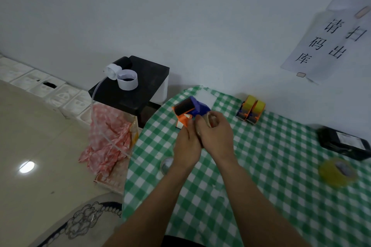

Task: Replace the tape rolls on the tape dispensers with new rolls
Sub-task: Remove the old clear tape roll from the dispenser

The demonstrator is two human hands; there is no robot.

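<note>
My left hand (186, 144) grips the blue-orange dispenser (190, 109). My right hand (216, 136) curls round a tape roll (211, 120) touching it. A yellow roll (331, 176) lies well right of both.

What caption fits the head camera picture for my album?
Left hand holds a blue-and-orange tape dispenser, right hand grips a tape roll, over a green checked tablecloth.

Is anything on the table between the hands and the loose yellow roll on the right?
Nothing visible: only checked tablecloth lies between the right hand and the yellow roll. The black box sits beyond the roll, off that line.
</note>
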